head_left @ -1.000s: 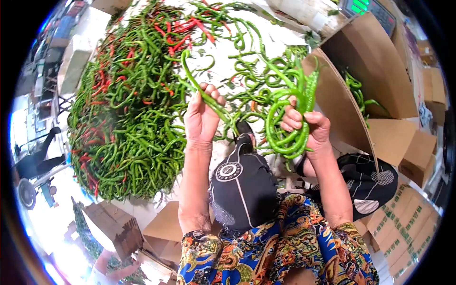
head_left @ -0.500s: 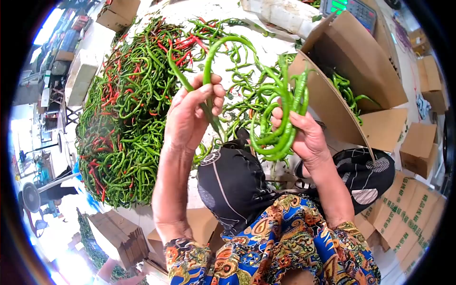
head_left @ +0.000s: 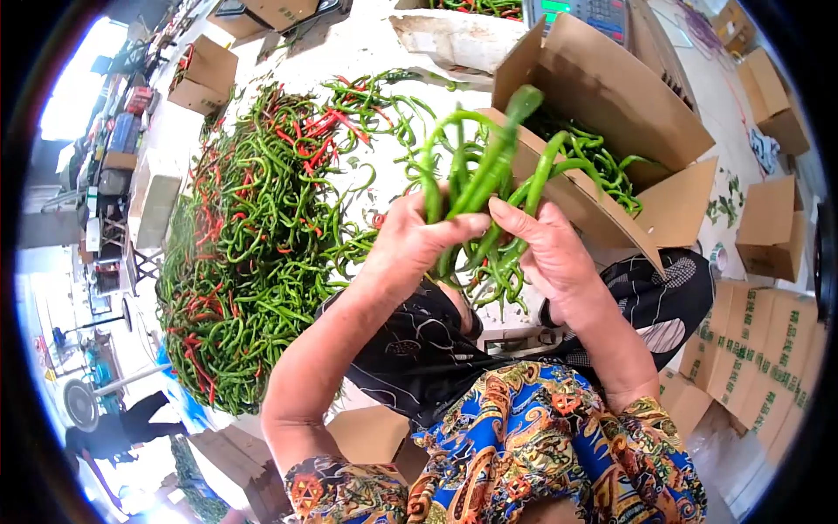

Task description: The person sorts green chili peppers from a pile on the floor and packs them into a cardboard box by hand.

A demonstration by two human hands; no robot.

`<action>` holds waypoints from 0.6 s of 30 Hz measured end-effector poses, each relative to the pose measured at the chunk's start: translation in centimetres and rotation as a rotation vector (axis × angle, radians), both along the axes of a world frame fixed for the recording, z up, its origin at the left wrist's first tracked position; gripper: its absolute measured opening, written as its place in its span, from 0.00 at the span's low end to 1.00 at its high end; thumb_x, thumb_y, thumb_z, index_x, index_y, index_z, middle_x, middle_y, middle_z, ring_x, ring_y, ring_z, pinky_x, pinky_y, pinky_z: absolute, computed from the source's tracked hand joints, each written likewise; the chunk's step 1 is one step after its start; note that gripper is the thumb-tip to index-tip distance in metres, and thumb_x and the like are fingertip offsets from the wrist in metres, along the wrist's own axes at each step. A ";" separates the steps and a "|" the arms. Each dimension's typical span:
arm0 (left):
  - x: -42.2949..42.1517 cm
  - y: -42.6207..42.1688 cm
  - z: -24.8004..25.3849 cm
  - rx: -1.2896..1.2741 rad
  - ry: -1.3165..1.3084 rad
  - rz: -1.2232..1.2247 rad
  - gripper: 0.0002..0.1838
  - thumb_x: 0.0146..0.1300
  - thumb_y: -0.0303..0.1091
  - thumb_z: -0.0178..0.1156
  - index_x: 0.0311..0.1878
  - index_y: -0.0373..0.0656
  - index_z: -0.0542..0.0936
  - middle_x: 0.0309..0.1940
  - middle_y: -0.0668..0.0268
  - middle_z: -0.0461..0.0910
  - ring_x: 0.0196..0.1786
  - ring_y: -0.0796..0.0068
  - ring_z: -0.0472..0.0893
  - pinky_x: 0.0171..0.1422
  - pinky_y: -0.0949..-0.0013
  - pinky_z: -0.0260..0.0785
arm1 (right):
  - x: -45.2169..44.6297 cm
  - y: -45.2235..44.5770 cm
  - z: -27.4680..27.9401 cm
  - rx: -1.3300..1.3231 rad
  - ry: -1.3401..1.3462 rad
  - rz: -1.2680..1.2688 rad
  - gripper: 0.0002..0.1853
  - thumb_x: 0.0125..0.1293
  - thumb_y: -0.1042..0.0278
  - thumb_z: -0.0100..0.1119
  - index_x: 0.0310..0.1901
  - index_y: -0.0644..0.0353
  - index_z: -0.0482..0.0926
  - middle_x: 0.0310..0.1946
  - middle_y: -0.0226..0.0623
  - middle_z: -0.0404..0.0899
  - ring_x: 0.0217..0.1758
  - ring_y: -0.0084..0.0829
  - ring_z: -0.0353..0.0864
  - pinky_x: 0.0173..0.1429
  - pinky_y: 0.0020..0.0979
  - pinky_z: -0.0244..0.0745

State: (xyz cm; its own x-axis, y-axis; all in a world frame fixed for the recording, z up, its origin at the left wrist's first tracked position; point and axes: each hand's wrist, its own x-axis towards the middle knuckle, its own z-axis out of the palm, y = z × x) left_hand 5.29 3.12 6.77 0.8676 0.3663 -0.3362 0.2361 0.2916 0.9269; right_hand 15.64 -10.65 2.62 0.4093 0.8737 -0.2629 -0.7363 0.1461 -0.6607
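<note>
Both hands are close together in front of the body, around one bunch of long green peppers [head_left: 489, 175]. My left hand [head_left: 428, 229] is closed on the stems at the bunch's left side. Against its right side, my right hand [head_left: 546, 244] is closed too, with the thumb tip near the left thumb. Pepper ends stick out above and below the fingers. To the left spreads a large pile of green and red peppers [head_left: 253, 253]. Just behind the right hand stands an open cardboard box [head_left: 611, 96] with green peppers [head_left: 602, 166] inside.
A scale [head_left: 585, 17] with a green display stands behind the box. White foam [head_left: 458, 39] lies at the back. Cardboard boxes [head_left: 768, 227] are at the right, flattened printed cartons [head_left: 755, 349] at lower right. A fan [head_left: 80, 402] and a person's dark clothing [head_left: 131, 428] show at lower left.
My left hand has moved right with its peppers and met the bunch in my right hand. The view has shifted, so the box and pile appear lower.
</note>
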 end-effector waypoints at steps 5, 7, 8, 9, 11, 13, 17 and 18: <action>0.0 1.7 -1.8 -0.275 -0.039 0.119 0.16 0.58 0.38 0.63 0.46 0.39 0.76 0.31 0.66 0.79 0.36 0.74 0.77 0.44 0.70 0.71 | 1.5 -2.5 0.7 -0.086 -0.007 -0.050 0.11 0.69 0.69 0.55 0.50 0.62 0.75 0.34 0.31 0.78 0.37 0.22 0.76 0.46 0.23 0.72; 0.4 2.3 -2.0 -0.375 -0.102 0.141 0.20 0.59 0.42 0.61 0.49 0.39 0.74 0.31 0.68 0.79 0.36 0.73 0.75 0.41 0.72 0.65 | 2.3 -3.7 1.2 0.033 0.032 -0.050 0.11 0.67 0.69 0.54 0.48 0.62 0.74 0.31 0.31 0.75 0.34 0.21 0.73 0.43 0.21 0.71; 0.6 2.4 -2.2 -0.401 -0.148 0.165 0.19 0.59 0.41 0.61 0.49 0.39 0.74 0.29 0.69 0.75 0.33 0.76 0.71 0.38 0.74 0.63 | 2.5 -4.4 1.2 0.140 0.112 -0.066 0.11 0.67 0.70 0.52 0.49 0.63 0.74 0.31 0.34 0.75 0.33 0.23 0.72 0.42 0.24 0.70; 0.6 2.6 -2.1 -0.425 -0.193 0.139 0.19 0.59 0.41 0.61 0.49 0.39 0.73 0.27 0.71 0.72 0.31 0.77 0.69 0.35 0.76 0.61 | 2.8 -5.1 1.1 0.198 0.161 -0.083 0.12 0.67 0.69 0.51 0.49 0.63 0.73 0.31 0.35 0.75 0.33 0.25 0.71 0.42 0.26 0.68; 0.8 2.6 -1.8 -0.455 -0.295 0.113 0.20 0.58 0.40 0.61 0.50 0.39 0.72 0.24 0.74 0.65 0.27 0.80 0.62 0.30 0.78 0.56 | 3.2 -6.3 1.2 0.306 0.228 -0.108 0.14 0.66 0.66 0.50 0.51 0.62 0.73 0.30 0.35 0.74 0.32 0.28 0.70 0.44 0.31 0.65; 0.9 3.1 -2.1 -0.522 -0.388 0.046 0.20 0.58 0.40 0.61 0.49 0.38 0.73 0.23 0.74 0.65 0.26 0.82 0.62 0.29 0.78 0.56 | 3.7 -7.2 0.7 0.381 0.234 -0.110 0.13 0.67 0.62 0.51 0.49 0.59 0.74 0.27 0.31 0.72 0.27 0.23 0.69 0.43 0.30 0.64; 1.1 3.2 -1.8 -0.541 -0.439 0.042 0.20 0.57 0.41 0.61 0.47 0.36 0.74 0.21 0.73 0.66 0.24 0.80 0.63 0.29 0.77 0.56 | 5.3 -8.3 0.2 0.603 0.284 -0.074 0.10 0.72 0.62 0.48 0.44 0.59 0.74 0.22 0.25 0.68 0.20 0.16 0.64 0.34 0.26 0.64; 1.3 3.1 -1.8 -0.544 -0.444 0.050 0.20 0.56 0.40 0.62 0.45 0.36 0.74 0.21 0.71 0.68 0.24 0.79 0.64 0.29 0.77 0.56 | 5.8 -8.6 0.2 0.647 0.263 -0.057 0.10 0.72 0.62 0.47 0.43 0.59 0.74 0.21 0.25 0.68 0.19 0.16 0.63 0.34 0.25 0.64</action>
State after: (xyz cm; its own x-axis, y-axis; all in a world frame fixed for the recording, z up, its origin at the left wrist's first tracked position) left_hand 6.57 6.22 4.98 0.9518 0.2897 -0.1008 -0.1566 0.7415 0.6524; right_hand 21.41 -19.26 2.79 0.4533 0.8672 0.2062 -0.8393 0.4932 -0.2289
